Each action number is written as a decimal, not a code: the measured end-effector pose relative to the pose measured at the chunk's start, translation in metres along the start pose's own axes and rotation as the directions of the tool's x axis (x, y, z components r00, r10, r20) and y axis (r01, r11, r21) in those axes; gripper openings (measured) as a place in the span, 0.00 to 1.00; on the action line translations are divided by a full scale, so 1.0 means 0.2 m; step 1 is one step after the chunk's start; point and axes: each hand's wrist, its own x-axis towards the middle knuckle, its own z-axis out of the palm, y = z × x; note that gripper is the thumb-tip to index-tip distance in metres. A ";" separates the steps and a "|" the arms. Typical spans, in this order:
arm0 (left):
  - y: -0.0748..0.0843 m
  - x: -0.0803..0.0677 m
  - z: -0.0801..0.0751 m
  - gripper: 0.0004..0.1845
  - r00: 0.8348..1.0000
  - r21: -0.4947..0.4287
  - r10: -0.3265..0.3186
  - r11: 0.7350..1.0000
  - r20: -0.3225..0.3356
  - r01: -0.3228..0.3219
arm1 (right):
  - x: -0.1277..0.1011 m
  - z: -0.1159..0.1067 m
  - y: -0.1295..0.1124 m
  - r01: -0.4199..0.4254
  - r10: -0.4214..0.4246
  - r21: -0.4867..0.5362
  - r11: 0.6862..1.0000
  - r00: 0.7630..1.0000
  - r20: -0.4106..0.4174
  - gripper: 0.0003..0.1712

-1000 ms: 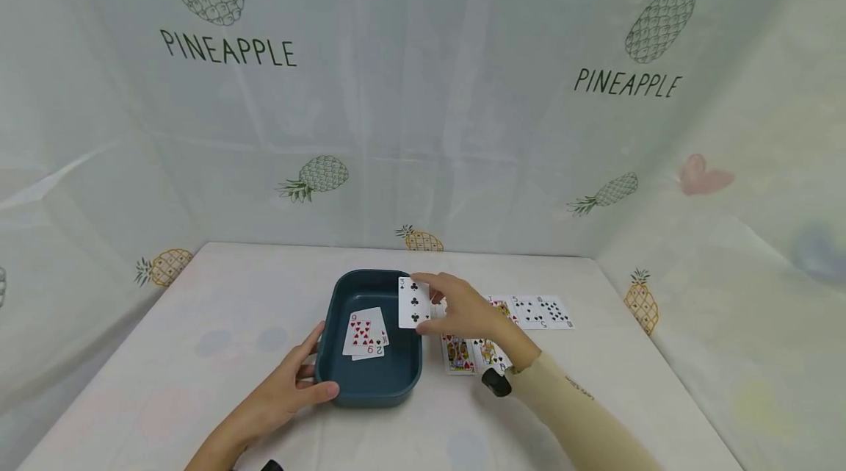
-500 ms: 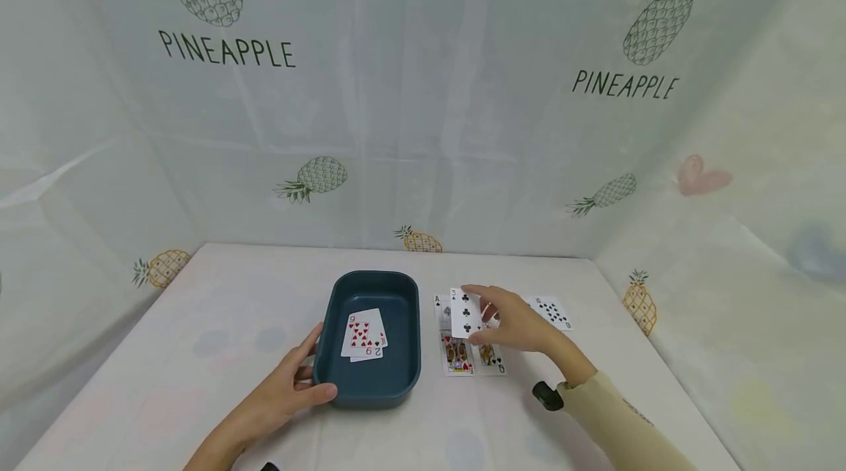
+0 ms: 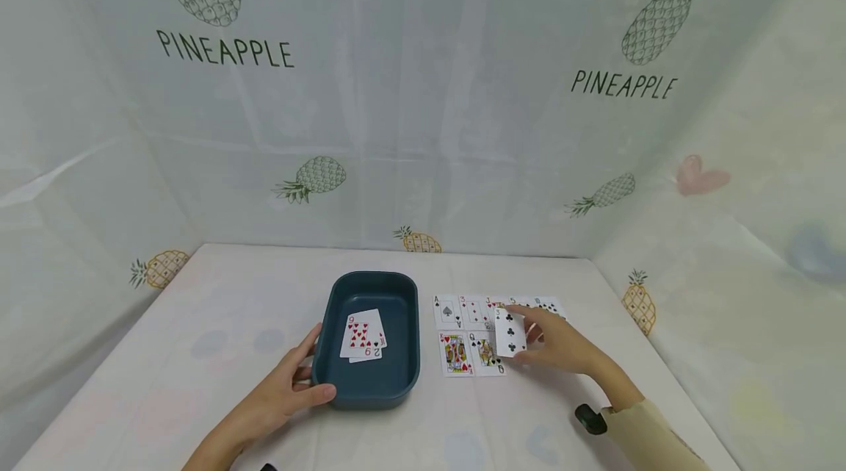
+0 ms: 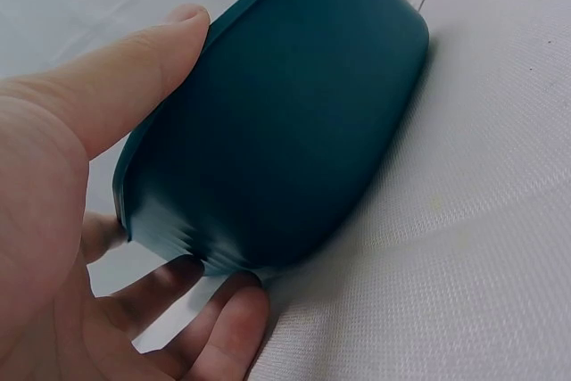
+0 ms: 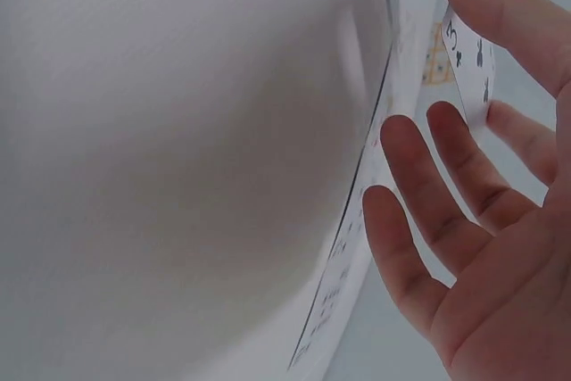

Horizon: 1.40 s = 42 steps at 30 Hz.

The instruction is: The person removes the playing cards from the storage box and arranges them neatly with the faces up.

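Note:
A three of clubs playing card (image 3: 510, 333) is pinched by its edges between the thumb and a finger of my right hand (image 3: 558, 342). The card overlaps the right end of the queen of spades (image 3: 485, 352) in the head view. My left hand (image 3: 280, 394) grips the near left corner of a dark teal tub (image 3: 322, 375). In the left wrist view its thumb (image 4: 134, 73) lies along the rim and the other fingertips touch the wall. A nine of hearts (image 3: 359, 335) lies on top of other cards inside the tub.
Right of the tub, a row of face-up cards starts with an ace of spades (image 3: 448, 311) and a three of diamonds (image 3: 474, 311). Below them lies a king of hearts (image 3: 456, 353). The white cloth (image 3: 218, 295) meets a pineapple-printed curtain (image 3: 423, 126) behind.
My right hand has carried the three of clubs rightward and nearer to me, from the tub's right rim to beside the queen. My left hand has kept its hold on the tub.

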 end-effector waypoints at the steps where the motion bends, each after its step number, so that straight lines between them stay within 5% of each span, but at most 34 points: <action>1: 0.00 0.00 0.00 0.55 1.000 -0.005 0.002 1.000 0.002 -0.002 | -0.02 -0.01 0.01 0.001 -0.001 -0.002 1.000 1.000 0.006 0.51; 24: 0.01 0.00 0.00 0.56 1.000 -0.030 0.018 0.999 0.016 -0.018 | -0.08 -0.03 0.12 0.053 -0.062 0.059 0.997 0.985 0.159 0.49; 42: 0.01 0.00 0.00 0.57 1.000 -0.001 0.000 1.000 0.004 0.000 | -0.04 -0.05 0.09 -0.002 0.002 -0.001 1.000 0.974 0.226 0.49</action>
